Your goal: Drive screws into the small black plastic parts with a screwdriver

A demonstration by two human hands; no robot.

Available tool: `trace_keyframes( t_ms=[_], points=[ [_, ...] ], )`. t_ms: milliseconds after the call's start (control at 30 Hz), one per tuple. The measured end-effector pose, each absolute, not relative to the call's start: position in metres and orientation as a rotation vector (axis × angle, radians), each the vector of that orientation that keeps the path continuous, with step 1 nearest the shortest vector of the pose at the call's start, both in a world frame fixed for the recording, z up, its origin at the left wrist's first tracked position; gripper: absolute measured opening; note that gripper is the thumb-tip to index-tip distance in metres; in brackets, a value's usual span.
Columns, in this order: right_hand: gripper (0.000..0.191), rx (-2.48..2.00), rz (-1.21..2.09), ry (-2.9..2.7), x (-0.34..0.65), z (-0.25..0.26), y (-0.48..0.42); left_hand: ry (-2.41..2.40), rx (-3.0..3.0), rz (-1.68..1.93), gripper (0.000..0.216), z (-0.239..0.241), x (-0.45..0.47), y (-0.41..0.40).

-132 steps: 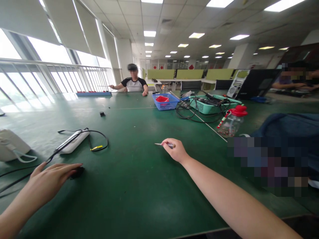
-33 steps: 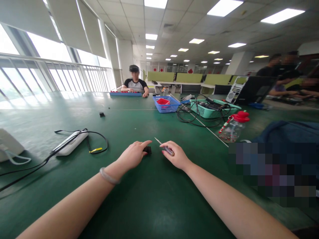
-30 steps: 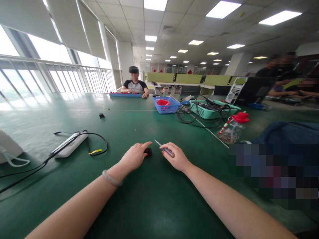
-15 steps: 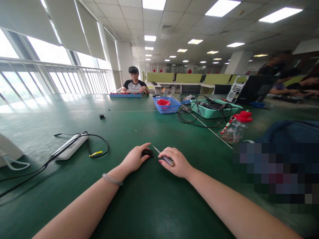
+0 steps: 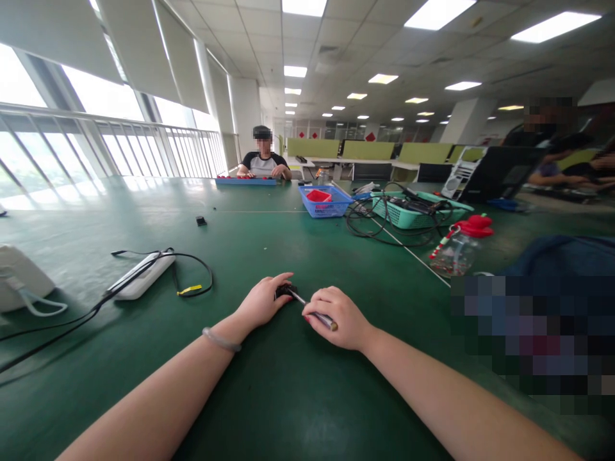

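On the green table [image 5: 288, 397], my left hand [image 5: 262, 302] grips a small black block-like part [image 5: 284, 291] between thumb and fingers. Its exact kind is too small to make out, and the palm side of it is hidden. My right hand [image 5: 339, 317] is closed around the handle of a screwdriver [image 5: 319, 315] with a thin metal shaft. The shaft slants up and left, and its tip meets the black part at its right side. Whether the tip sits inside the part or only against it, I cannot tell.
To the left lie a white power strip [image 5: 144, 276] and black cables. Farther off are a small black piece [image 5: 200, 221], a blue basket [image 5: 324, 208] and a green basket [image 5: 408, 218] with cables. A red-lidded bottle [image 5: 459, 253] stands right. A person [image 5: 263, 163] sits opposite.
My right hand has lowered and angled the screwdriver so its tip, apart from the black part before, now meets it. The left hand keeps its grip. The view has shifted slightly.
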State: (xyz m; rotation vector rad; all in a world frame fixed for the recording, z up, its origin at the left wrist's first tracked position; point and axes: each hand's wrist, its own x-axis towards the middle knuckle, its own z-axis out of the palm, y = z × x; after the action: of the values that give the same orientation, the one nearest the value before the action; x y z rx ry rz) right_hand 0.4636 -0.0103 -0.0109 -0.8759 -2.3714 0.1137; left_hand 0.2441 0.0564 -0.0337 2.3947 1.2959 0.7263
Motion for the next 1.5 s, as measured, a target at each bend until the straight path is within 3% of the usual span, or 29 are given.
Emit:
trace_keyframes(
  t_ms=[433, 833, 1500],
  points=[
    [0.013, -0.838, 0.034, -2.445, 0.4622, -0.0152, -0.0110, 1.323, 2.441, 0.692, 0.033, -0.0335, 0.2448, 0.0586],
    [0.024, -0.754, -0.170, -2.526, 0.4596, -0.0143, -0.0126, 1.315, 2.482, 0.719, 0.034, -0.0348, 0.2462, 0.0572],
    [0.016, -0.827, -0.292, -2.538, 0.4556, -0.0125, -0.0173, 1.388, 2.432, 0.710, 0.041, -0.0323, 0.2456, 0.0563]
  ],
)
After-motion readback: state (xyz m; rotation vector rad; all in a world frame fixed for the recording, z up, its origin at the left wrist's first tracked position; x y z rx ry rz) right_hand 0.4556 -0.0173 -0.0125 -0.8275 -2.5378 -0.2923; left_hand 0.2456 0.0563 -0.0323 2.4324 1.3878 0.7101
